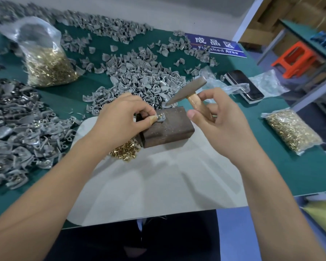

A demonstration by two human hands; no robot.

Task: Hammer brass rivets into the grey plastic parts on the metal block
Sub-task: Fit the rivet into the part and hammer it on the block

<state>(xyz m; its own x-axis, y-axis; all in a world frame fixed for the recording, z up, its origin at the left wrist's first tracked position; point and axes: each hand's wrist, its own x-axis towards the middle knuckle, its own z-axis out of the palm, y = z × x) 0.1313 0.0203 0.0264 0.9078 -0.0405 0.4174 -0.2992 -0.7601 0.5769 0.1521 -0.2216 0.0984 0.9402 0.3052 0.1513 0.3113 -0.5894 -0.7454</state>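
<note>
grey plastic part (pixel 161 118) lies on metal block (pixel 166 126), pinned by left hand (pixel 120 117), grip pinching brass rivet (pixel 160 116) upright | hammer (pixel 186 92) raised in right hand (pixel 217 117), grip curled round handle | strike judged next | worktop (pixel 271 166)

Rivet (pixel 160 116) on block (pixel 167 129) (centre)

One head-worn camera looks forward and down, close over the green table (pixel 271 166).
</note>
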